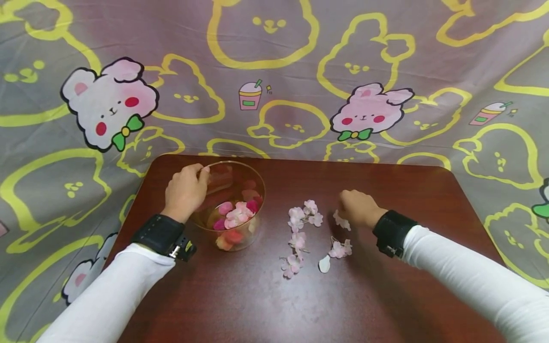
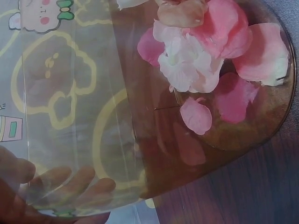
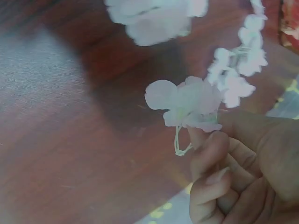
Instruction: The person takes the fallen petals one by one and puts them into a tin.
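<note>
My left hand [image 1: 185,191] grips the rim of a clear, amber-tinted bowl [image 1: 262,181], thumb on one side and fingers on the other. Pink, magenta and orange petals [image 2: 224,30] and a pale pink blossom [image 2: 189,63] lie inside it. Over the table, my right hand [image 1: 361,208] pinches a pale pink artificial flower sprig [image 3: 189,102] between thumb and index finger; its thin looped stem hangs below. Several similar sprigs [image 1: 297,218] lie between the bowl and this hand. Another pink sprig [image 1: 340,248] rests just in front of the right hand.
A white petal [image 1: 324,264] lies beside the nearest sprig on the dark red-brown wooden table [image 1: 240,300]. Behind the table hangs a grey cloth [image 1: 296,85] printed with cartoon rabbits and yellow outlines. The bowl stands near the table's left edge.
</note>
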The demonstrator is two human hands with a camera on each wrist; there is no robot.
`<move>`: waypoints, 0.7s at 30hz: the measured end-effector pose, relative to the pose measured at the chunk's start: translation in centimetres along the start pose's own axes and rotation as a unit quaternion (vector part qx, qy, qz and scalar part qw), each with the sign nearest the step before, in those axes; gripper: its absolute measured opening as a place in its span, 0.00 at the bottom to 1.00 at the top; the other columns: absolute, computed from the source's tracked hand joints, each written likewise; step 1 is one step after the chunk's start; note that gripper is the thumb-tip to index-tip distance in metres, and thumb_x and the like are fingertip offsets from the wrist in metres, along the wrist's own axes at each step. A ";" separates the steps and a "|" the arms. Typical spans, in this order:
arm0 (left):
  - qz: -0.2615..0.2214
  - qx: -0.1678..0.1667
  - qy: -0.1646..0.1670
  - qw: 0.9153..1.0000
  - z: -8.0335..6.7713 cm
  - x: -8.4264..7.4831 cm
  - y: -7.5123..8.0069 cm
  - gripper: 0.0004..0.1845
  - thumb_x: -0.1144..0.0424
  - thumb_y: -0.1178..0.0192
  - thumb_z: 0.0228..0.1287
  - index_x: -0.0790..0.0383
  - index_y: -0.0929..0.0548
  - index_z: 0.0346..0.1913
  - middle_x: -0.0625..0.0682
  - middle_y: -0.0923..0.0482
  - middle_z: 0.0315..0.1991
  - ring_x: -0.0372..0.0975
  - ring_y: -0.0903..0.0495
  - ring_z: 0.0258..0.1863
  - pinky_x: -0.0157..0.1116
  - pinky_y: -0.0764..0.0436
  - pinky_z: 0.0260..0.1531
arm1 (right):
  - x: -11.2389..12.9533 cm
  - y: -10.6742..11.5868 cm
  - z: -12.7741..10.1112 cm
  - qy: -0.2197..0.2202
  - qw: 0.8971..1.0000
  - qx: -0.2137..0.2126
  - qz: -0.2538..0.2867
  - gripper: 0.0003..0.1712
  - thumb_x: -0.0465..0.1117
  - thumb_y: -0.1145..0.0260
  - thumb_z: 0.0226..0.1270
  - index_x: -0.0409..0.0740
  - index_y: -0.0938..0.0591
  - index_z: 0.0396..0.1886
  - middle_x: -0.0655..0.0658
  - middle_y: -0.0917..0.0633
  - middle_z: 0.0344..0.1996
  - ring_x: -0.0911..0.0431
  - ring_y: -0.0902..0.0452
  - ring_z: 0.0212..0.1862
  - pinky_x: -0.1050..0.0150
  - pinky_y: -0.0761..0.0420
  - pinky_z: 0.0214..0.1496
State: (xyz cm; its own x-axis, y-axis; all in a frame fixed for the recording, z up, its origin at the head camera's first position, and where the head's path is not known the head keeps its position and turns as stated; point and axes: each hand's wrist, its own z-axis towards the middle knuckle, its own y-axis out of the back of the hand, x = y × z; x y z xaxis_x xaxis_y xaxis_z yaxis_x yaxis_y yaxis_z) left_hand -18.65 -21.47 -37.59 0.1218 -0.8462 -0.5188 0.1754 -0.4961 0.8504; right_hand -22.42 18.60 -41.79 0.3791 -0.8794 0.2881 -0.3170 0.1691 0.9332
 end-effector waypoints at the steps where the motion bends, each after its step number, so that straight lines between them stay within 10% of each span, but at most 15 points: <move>1: 0.000 0.001 0.000 1.000 0.0 0.0 0.0 0.20 0.52 0.57 0.81 0.64 0.19 0.43 0.60 0.21 0.31 0.53 0.22 0.32 0.47 0.29 0.30 | 0.2 0.2 0.1 0.004 1.000 -0.007 -0.001 0.04 0.33 0.32 0.64 0.39 0.19 0.30 0.47 0.20 0.22 0.56 0.26 0.25 0.63 0.29 0.26; 14: -0.003 0.004 0.002 1.000 -0.1 0.1 0.0 0.22 0.52 0.56 0.81 0.66 0.19 0.52 0.63 0.17 0.38 0.58 0.18 0.38 0.54 0.25 0.35 | 3.0 2.2 0.1 0.043 0.995 -0.089 -0.009 0.16 0.30 0.38 0.64 0.45 0.30 0.18 0.53 0.38 0.16 0.58 0.40 0.20 0.64 0.43 0.22; 21: -0.002 0.002 -0.002 1.000 0.0 0.1 0.0 0.21 0.52 0.57 0.81 0.64 0.19 0.47 0.61 0.19 0.34 0.55 0.20 0.33 0.50 0.28 0.31 | 5.3 3.7 0.3 0.059 0.992 -0.110 0.013 0.09 0.33 0.34 0.67 0.43 0.22 0.25 0.50 0.32 0.16 0.56 0.33 0.19 0.65 0.38 0.22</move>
State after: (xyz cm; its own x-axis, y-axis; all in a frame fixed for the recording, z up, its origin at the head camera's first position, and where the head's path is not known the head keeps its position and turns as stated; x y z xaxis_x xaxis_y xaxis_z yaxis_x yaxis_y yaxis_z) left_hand -18.66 -21.60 -37.64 0.1164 -0.8446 -0.5226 0.1726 -0.5010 0.8481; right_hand -21.82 14.49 -36.88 0.4775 -0.8172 0.3229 -0.1350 0.2949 0.9459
